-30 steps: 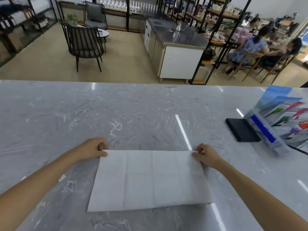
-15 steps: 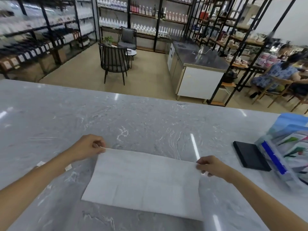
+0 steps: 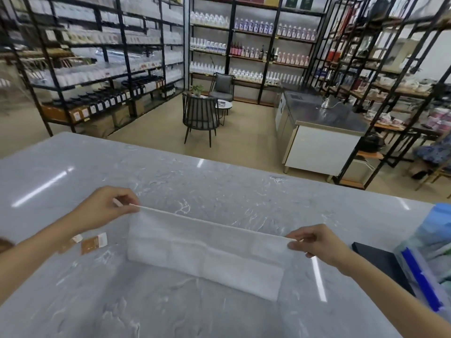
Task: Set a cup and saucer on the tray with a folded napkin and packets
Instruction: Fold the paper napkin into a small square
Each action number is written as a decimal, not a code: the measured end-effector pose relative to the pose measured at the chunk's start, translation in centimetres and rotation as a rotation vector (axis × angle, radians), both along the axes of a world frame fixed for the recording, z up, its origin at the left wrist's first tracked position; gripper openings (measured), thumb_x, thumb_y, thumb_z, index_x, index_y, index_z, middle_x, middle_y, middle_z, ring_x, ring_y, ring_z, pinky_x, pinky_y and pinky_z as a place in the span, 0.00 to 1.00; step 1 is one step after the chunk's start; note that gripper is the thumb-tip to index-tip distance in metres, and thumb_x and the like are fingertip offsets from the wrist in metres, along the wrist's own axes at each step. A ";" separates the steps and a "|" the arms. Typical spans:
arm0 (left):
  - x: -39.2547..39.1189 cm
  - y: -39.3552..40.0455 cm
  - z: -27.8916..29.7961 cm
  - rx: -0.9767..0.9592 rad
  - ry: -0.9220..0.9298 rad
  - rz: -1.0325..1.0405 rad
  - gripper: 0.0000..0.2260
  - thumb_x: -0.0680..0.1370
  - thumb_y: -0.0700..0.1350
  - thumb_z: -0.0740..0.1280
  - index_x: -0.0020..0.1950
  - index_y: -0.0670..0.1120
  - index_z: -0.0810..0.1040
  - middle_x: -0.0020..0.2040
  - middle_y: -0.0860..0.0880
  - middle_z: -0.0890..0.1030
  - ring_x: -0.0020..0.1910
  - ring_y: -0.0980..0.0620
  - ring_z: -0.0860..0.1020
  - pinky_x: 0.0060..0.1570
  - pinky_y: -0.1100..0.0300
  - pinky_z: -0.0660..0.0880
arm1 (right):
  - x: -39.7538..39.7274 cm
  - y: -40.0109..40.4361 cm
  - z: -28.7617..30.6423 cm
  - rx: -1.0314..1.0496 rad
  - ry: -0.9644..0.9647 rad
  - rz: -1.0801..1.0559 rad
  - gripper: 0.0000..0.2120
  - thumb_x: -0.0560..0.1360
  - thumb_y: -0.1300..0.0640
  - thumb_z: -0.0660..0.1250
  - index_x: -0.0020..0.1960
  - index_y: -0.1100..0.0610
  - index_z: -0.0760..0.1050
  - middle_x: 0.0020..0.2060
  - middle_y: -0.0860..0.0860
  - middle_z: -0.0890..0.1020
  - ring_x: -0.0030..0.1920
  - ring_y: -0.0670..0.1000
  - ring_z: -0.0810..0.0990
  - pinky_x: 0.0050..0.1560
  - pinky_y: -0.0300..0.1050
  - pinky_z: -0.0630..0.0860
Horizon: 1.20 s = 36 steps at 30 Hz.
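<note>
A white paper napkin [image 3: 205, 250] is spread across the grey marble counter [image 3: 219, 186], its far edge lifted off the surface. My left hand [image 3: 107, 208] pinches the far left corner of that edge. My right hand [image 3: 314, 242] pinches the far right corner. The near part of the napkin still lies flat on the counter. Two small brown and white packets [image 3: 94, 243] lie on the counter just beside my left forearm. No cup, saucer or tray shows in this view.
A flat black item [image 3: 383, 262] lies at the right, partly under a clear plastic holder with blue parts [image 3: 424, 272]. Beyond the counter's far edge are a black chair [image 3: 200, 115], a steel work unit [image 3: 322, 132] and shelving racks.
Both hands have raised the napkin's far edge off the counter and drawn it toward me. The view has tilted up and left, bringing the packets into sight.
</note>
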<state>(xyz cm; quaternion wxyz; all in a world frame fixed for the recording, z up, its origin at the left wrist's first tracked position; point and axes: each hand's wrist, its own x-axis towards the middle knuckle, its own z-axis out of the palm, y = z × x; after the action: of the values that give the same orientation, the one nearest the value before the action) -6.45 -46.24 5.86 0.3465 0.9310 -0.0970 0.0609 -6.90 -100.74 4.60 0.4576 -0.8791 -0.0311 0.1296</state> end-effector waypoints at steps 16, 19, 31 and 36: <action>0.9 0.5 5.9 -0.126 -0.002 0.073 0.06 0.68 0.46 0.81 0.42 0.54 0.88 0.42 0.56 0.88 0.42 0.59 0.83 0.43 0.63 0.77 | 2.5 -1.2 7.2 0.148 -0.151 -0.056 0.08 0.71 0.56 0.78 0.49 0.47 0.88 0.42 0.52 0.88 0.37 0.44 0.81 0.40 0.38 0.80; 1.9 0.7 5.5 -0.037 0.076 -0.001 0.05 0.68 0.45 0.81 0.41 0.54 0.89 0.41 0.55 0.88 0.40 0.57 0.83 0.42 0.63 0.77 | 2.7 -0.7 6.5 0.024 -0.100 -0.013 0.07 0.72 0.54 0.78 0.50 0.46 0.88 0.42 0.48 0.89 0.36 0.42 0.81 0.39 0.36 0.80; 6.7 -1.0 2.4 -0.006 0.032 0.093 0.07 0.68 0.38 0.81 0.37 0.49 0.87 0.36 0.49 0.87 0.40 0.43 0.84 0.44 0.51 0.81 | 5.8 1.7 3.5 -0.307 -0.247 -0.155 0.07 0.77 0.63 0.72 0.49 0.54 0.87 0.42 0.53 0.88 0.40 0.50 0.83 0.45 0.47 0.83; 2.7 -1.2 -1.8 -0.014 -0.060 0.097 0.08 0.69 0.38 0.80 0.37 0.50 0.86 0.36 0.52 0.86 0.36 0.53 0.83 0.43 0.56 0.79 | 1.1 2.1 -0.4 -0.469 -0.410 -0.162 0.06 0.77 0.59 0.71 0.50 0.50 0.85 0.43 0.43 0.86 0.44 0.45 0.85 0.49 0.42 0.80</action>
<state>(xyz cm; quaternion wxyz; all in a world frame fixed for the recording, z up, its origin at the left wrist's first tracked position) -3.78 -47.46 4.09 0.3465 0.9300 -0.0617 0.1062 -5.75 -98.59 4.22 0.2353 -0.9681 -0.0220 -0.0833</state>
